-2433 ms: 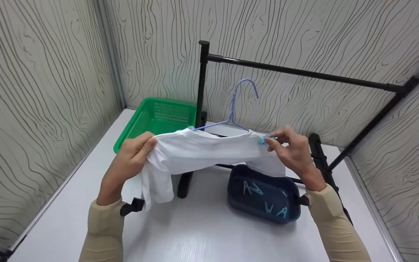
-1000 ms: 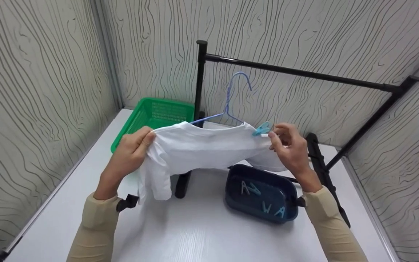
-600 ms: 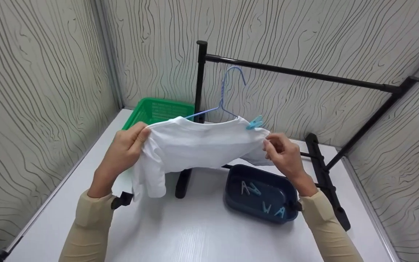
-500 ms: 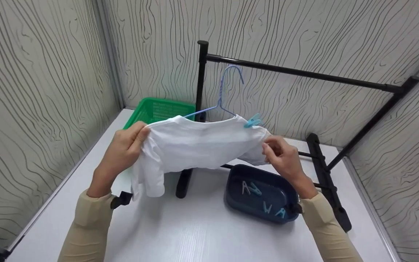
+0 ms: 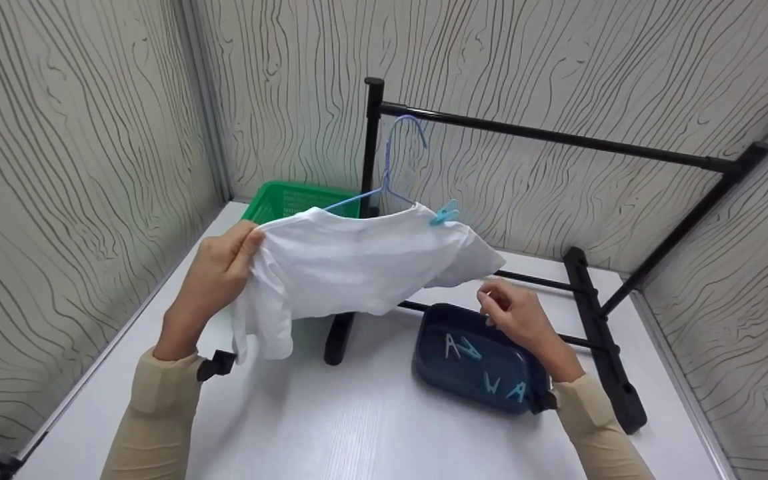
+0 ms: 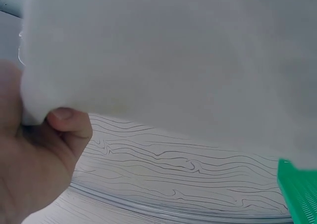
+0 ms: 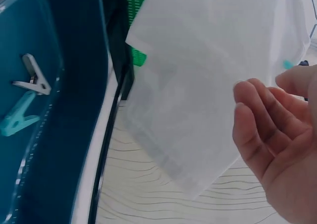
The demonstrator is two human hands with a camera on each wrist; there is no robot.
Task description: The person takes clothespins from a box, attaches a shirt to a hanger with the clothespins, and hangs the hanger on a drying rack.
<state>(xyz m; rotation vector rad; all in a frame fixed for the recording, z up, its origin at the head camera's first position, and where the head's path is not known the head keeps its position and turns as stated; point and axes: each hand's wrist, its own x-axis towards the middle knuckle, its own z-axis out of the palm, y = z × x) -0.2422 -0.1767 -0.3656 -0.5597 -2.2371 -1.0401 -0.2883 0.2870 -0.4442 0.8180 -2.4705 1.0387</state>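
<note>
Fingers (image 5: 241,237) of the left hand (image 5: 212,273) were pinched together on the shirt (image 5: 361,260), at the end of one shoulder. Those of the right hand (image 5: 517,317) were loosely curled and held nothing; that hand was just below the opposite sleeve, apart from it in the head view. Raised above the table (image 5: 371,420), the shirt hung white and thin, its neckline slightly tilted and its lower edge uneven. The sleeve by the left hand drooped in soft folds, while the other stuck out to a pointed corner and looked greyer. A blue hanger (image 5: 387,177) went into the collar, its neck and hook rising clear of the cloth, and a blue peg (image 5: 446,213) was clipped on the shoulder line nearer the right hand.

The right wrist crossed one end of a dark blue box (image 7: 77,70), covering part of its rim. In the box lay a pale peg (image 7: 33,80) and three light blue ones. Behind the shirt, a green basket (image 5: 304,193) was partly covered by the cloth. A black rack (image 5: 544,135) stood beyond, its left post behind one arm of the hanger and its lower rails partly hidden. The hook came near the rack's bar; whether they touched could not be told. Pale walls (image 5: 277,80) with dark wavy lines rose at the back and sides.
</note>
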